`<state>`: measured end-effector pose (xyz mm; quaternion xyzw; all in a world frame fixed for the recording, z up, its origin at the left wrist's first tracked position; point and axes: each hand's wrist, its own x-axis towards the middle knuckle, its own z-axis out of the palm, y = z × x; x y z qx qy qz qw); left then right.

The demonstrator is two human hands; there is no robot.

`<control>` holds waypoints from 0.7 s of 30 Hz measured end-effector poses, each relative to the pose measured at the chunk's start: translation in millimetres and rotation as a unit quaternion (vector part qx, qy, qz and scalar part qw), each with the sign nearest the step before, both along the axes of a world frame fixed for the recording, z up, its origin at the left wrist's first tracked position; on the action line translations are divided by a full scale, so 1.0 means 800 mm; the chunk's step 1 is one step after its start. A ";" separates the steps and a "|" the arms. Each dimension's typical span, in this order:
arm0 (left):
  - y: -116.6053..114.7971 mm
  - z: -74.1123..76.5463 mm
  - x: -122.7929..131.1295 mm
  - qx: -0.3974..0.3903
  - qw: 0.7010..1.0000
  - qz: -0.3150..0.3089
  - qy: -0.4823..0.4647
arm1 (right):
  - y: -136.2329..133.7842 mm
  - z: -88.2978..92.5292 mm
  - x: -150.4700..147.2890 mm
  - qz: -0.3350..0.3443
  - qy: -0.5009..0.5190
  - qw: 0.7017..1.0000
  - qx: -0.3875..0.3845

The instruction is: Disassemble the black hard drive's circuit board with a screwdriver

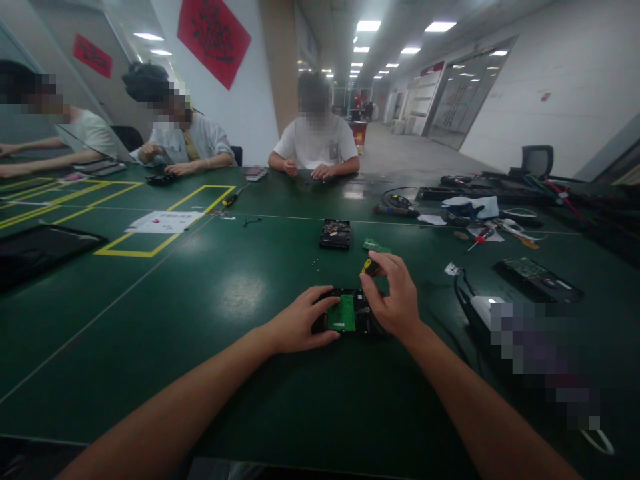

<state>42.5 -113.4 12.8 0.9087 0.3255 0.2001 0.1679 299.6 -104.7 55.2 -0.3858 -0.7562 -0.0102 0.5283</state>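
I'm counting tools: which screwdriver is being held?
The yellow screwdriver in the right hand; the red screwdriver and farther yellow screwdriver lie untouched.

Black panel (43, 257) partly off-frame, left

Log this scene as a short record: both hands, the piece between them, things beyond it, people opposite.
Left hand: spread over the hard drive's left end
Right hand: gripping a yellow-and-black tool above its right part
Piece: lying flat, green board facing up
Beyond: second drive, loose green board
Opposite: three seated people
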 end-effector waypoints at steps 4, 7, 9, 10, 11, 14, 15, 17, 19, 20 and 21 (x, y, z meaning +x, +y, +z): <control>0.006 0.000 0.002 0.004 1.000 -0.002 0.002 | 0.004 -0.003 0.000 -0.020 0.043 0.999 -0.004; 0.007 0.000 0.003 0.008 1.000 0.006 0.008 | 0.005 -0.006 -0.001 0.021 0.056 0.997 -0.038; 0.007 0.000 0.004 0.008 1.000 0.010 0.010 | 0.004 -0.008 -0.001 0.043 0.047 0.997 -0.044; 0.006 0.000 0.004 0.007 1.000 0.011 0.010 | 0.003 -0.009 -0.001 0.049 0.042 0.997 -0.044; 0.006 0.000 0.004 0.005 1.000 0.012 0.009 | 0.003 -0.008 -0.001 0.053 0.037 0.997 -0.046; 0.005 -0.001 0.003 0.002 1.000 0.014 0.013 | 0.002 -0.006 0.002 0.054 0.029 0.997 -0.046; 0.004 -0.001 0.002 0.003 1.000 0.015 0.015 | 0.002 -0.005 0.002 0.046 0.026 0.998 -0.039; 0.004 -0.001 0.001 0.006 1.000 0.014 0.013 | 0.003 -0.003 0.003 0.030 0.017 0.999 -0.023; 0.004 -0.001 0.001 0.008 1.000 0.015 0.009 | 0.004 -0.002 0.002 0.018 0.010 1.000 -0.012; 0.004 -0.001 0.001 0.008 1.000 0.016 0.010 | 0.004 -0.002 0.001 0.013 0.008 1.000 -0.009; 0.004 -0.001 0.001 0.008 1.000 0.016 0.014 | 0.004 -0.003 0.000 0.005 0.008 1.000 -0.005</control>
